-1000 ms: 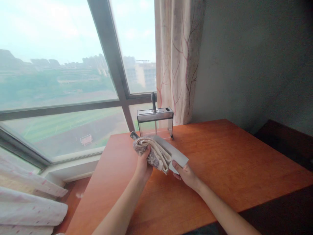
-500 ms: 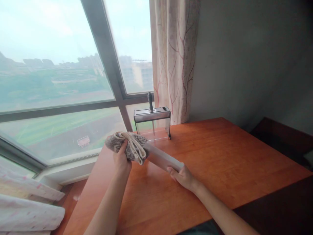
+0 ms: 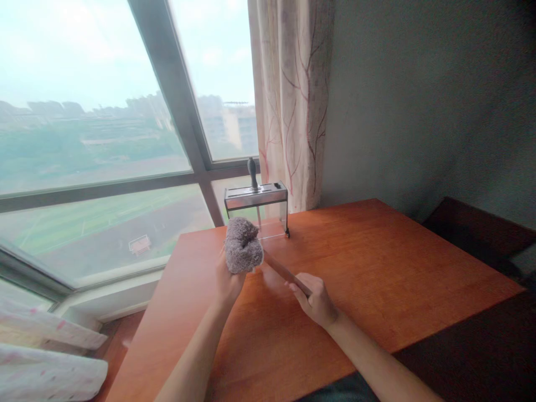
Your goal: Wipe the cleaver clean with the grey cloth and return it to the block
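While above the table (image 3: 377,268), forearms (image 3: 199,343) aslant: left hand (image 3: 231,285) firm round gray cloth (image 3: 243,245), right hand (image 3: 317,298) round a thin strip (image 3: 283,271).

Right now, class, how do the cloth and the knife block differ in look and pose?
The cloth is fuzzy and bunched; the knife block is clear-sided and straight-edged. The left hand holds the cloth, while the knife block stands on the table. Both show grey.

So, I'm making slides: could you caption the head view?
Left hand holding a fuzzy grey-brown cloth, right hand gripping a flat, brown-looking blade over a reddish-brown wooden table.
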